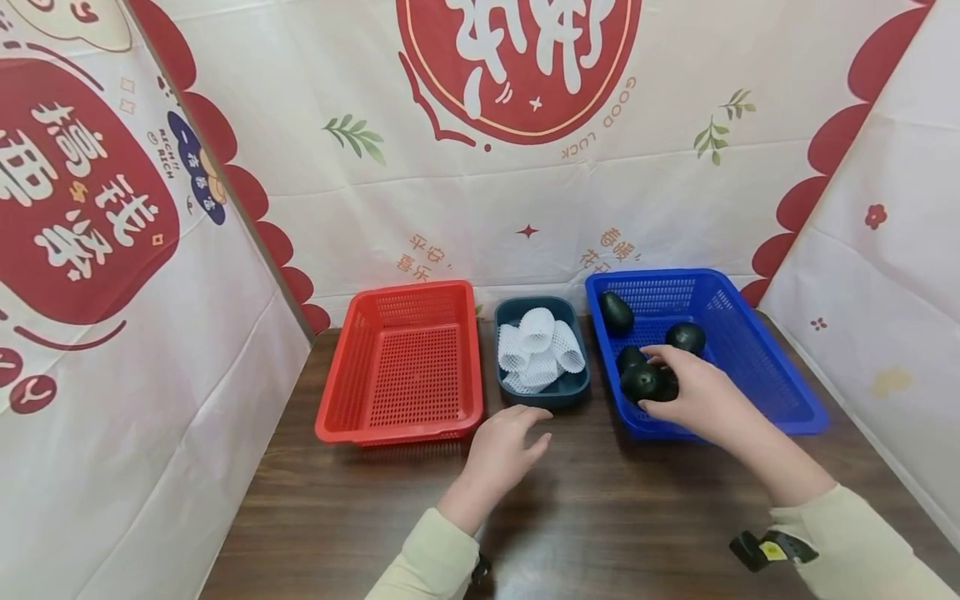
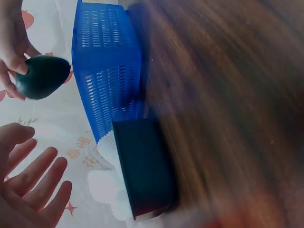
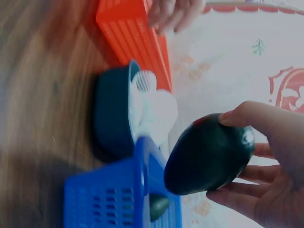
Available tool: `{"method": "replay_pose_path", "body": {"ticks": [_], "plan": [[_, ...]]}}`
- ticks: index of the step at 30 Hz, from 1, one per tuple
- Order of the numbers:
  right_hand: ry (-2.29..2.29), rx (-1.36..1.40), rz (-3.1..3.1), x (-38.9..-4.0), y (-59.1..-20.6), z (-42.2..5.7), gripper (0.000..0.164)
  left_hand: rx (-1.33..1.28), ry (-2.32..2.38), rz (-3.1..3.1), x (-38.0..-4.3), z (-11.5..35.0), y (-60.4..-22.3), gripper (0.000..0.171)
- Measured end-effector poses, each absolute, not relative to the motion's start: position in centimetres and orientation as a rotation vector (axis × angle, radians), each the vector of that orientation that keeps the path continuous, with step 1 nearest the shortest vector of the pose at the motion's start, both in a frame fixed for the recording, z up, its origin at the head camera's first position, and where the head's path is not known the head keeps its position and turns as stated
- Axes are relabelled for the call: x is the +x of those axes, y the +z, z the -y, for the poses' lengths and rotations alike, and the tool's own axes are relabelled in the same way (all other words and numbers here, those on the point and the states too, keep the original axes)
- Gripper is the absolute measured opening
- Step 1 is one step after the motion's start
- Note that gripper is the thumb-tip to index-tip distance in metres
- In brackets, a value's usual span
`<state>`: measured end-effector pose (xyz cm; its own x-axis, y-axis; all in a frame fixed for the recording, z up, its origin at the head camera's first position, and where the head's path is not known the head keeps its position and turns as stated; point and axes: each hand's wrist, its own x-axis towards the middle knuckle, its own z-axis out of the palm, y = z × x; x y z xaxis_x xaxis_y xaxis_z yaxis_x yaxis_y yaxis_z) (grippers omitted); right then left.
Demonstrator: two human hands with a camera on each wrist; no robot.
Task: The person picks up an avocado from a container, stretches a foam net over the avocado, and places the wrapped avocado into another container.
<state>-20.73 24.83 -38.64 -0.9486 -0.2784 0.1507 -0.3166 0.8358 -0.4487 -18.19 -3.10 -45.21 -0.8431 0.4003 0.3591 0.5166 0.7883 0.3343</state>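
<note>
My right hand [image 1: 701, 387] grips a dark green avocado [image 3: 209, 154] between thumb and fingers, held above the blue basket [image 1: 806, 404]. In the basket lie other avocados: one [image 1: 617, 313] in the far left corner, another [image 1: 686, 337] near the middle, and one [image 1: 630, 358] partly hidden behind the held fruit. My left hand [image 1: 502, 446] is over the table just in front of the dark teal bin [image 1: 551, 402], its fingers loosely extended around nothing. White foam net sleeves [image 1: 536, 329] are heaped inside that bin.
A red basket [image 1: 412, 375] stands on the wooden table [image 1: 600, 517] to the left of the bin. Printed cloth walls [image 1: 487, 200] close off the back and both sides. The blue basket sits right of the bin.
</note>
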Motion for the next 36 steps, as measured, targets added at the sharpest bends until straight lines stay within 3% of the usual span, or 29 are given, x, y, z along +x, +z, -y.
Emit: {"method": "replay_pose_path", "body": {"ticks": [4, 9, 16, 22, 36], "plan": [[0.798, 0.579, 2.829, -19.7, -39.4, -23.3, 0.064, -0.682, -0.823, 2.669, -18.0, 3.1, -45.7, 0.025], [1.016, 0.646, 2.72, -18.1, -41.0, -21.1, 0.053, -0.653, -1.052, 2.74, -17.8, 2.8, -46.4, 0.04], [1.512, 0.602, 2.593, -16.2, -44.1, -18.8, 0.049, -0.61, -1.425, 2.756, -17.8, 2.3, -47.5, 0.052], [1.899, 0.448, 2.457, -15.3, -46.3, -18.0, 0.048, -0.554, -1.828, 2.602, -17.6, 2.4, -48.9, 0.05], [1.931, 0.126, 2.5, -16.8, -52.1, -17.0, 0.045, 0.142, -2.62, 2.014, -18.0, 3.3, -52.0, 0.039]]}}
